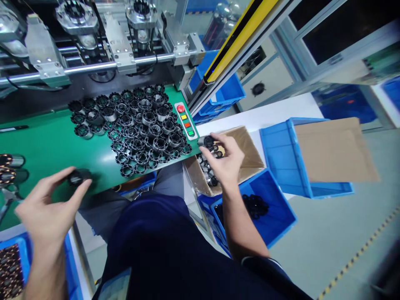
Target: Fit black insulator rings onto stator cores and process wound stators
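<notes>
Between the thumb and fingers of my left hand [51, 204] is a dark cylindrical part [78, 177], at the front left of the green work surface [56, 139]. My right hand [225, 160] pinches a ring-shaped metal core with black end pieces [206, 142], just past the surface's right edge. Beneath that hand, more such cores lie in an open cardboard box [253, 152]. A dense group of metal cores with toothed black rims [150, 131] stands on the green surface between my hands, some stacked higher than others.
A control strip with a red button [180, 108] borders the cores. Behind runs a machine with a steel rail [90, 68]. Copper-wound parts [11, 175] and pliers [9, 196] lie at left. Blue bins [278, 216] stand at right, one holding black parts. A yellow post [240, 39] rises behind.
</notes>
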`<control>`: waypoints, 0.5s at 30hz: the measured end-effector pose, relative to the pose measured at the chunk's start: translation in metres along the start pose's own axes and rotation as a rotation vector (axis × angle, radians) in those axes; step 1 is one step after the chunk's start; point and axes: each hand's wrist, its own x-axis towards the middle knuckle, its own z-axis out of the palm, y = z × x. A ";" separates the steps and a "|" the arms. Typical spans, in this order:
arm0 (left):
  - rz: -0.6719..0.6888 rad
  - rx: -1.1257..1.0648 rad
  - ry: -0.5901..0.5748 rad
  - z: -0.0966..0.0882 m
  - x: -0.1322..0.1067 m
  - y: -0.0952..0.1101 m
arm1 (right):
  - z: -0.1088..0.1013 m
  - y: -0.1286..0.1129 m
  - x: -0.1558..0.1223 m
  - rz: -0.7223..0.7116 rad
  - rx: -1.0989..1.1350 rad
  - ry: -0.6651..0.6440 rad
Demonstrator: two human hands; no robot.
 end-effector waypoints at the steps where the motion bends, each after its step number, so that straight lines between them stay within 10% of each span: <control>1: 0.020 0.045 -0.001 0.004 0.002 0.001 | 0.006 0.005 -0.001 0.004 -0.039 -0.017; 7: 0.118 0.127 0.138 0.011 -0.001 0.004 | 0.019 0.022 -0.001 0.007 -0.120 -0.031; 10: 0.118 0.104 0.028 0.005 -0.008 -0.002 | 0.011 0.019 0.007 -0.018 -0.111 -0.089; 15: -0.005 -0.023 -0.171 -0.053 0.022 -0.004 | -0.011 -0.023 0.051 -0.160 -0.059 -0.071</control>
